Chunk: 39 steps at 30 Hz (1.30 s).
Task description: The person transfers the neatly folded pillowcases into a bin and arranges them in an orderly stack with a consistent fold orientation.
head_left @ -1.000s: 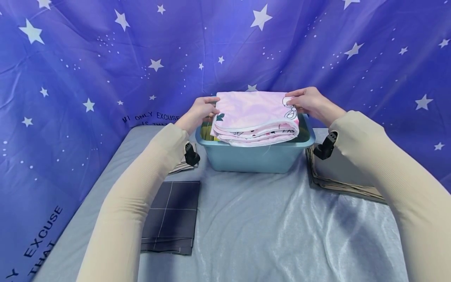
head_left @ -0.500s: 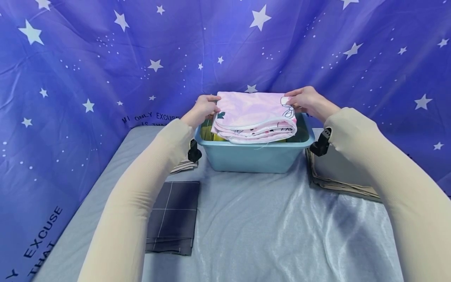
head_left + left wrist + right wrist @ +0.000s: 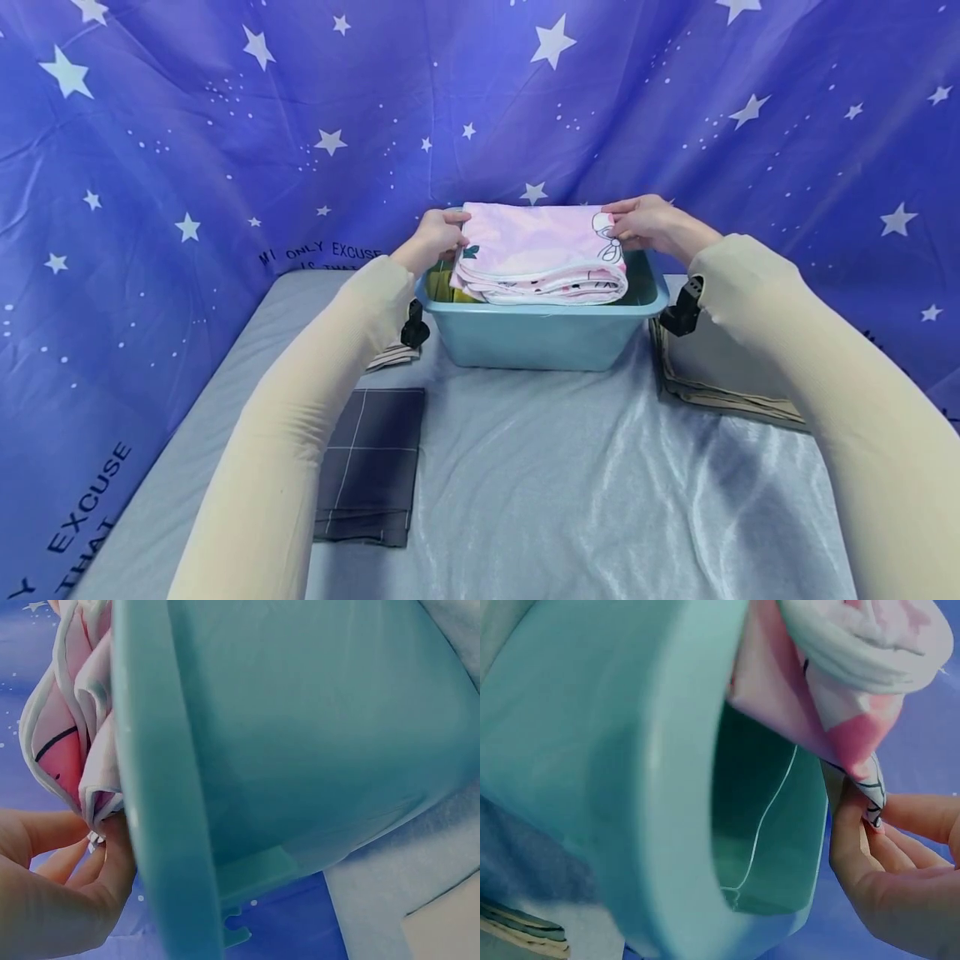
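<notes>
A folded pink cloth (image 3: 536, 242) with white edging and a printed bow lies across the opening of a teal plastic bin (image 3: 540, 337). My left hand (image 3: 435, 236) pinches its left edge between thumb and fingers, as the left wrist view also shows at the cloth's corner (image 3: 97, 791). On the other side my right hand (image 3: 654, 225) pinches the right edge; in the right wrist view a corner of the pink cloth (image 3: 859, 746) is between thumb and fingers, above the bin's inside (image 3: 765, 817). Something yellow (image 3: 461, 294) shows inside the bin at the left, mostly hidden.
A dark checked folded cloth (image 3: 375, 467) lies at the front left. Behind it a striped folded cloth (image 3: 393, 357) is partly covered by my left sleeve. A grey-brown folded stack (image 3: 720, 375) sits right of the bin. A starry blue curtain (image 3: 480, 100) hangs behind.
Both hands have moved slightly left with the pink cloth, and it now sits a little lower in the bin's opening. The grip at both edges stays the same.
</notes>
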Motion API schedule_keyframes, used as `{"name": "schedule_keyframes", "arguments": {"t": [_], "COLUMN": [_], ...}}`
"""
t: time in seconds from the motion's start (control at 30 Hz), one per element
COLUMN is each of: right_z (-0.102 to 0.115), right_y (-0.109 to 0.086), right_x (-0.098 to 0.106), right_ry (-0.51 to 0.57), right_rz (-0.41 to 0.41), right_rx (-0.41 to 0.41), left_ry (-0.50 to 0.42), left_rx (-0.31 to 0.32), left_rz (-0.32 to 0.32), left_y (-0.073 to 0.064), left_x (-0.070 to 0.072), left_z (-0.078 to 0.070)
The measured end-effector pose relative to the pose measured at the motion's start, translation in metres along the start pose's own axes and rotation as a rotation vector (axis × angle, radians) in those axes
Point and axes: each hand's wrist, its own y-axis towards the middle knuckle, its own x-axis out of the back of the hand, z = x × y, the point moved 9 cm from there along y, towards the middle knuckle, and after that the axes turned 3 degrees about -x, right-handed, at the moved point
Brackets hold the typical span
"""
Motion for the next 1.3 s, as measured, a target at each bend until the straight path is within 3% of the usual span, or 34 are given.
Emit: {"name": "schedule_keyframes", "arguments": {"t": [0.47, 1.13, 1.3], "right_z": [-0.008, -0.004, -0.005], "right_y": [0.004, 0.008, 0.009], "right_x": [-0.007, -0.008, -0.012], "right_ry": [-0.04, -0.104, -0.127], "right_rz": [0.054, 0.036, 0.073], "right_rx": [0.027, 0.042, 0.065], "left_ry": [0.035, 0.065, 0.124], "left_rx": [-0.007, 0.005, -0.017], "left_rz": [0.045, 0.075, 0.068], "left_y": [0.0, 0.001, 0.011], "left_x": [-0.004, -0.009, -0.011], "left_z": [0.003, 0.001, 0.004]}}
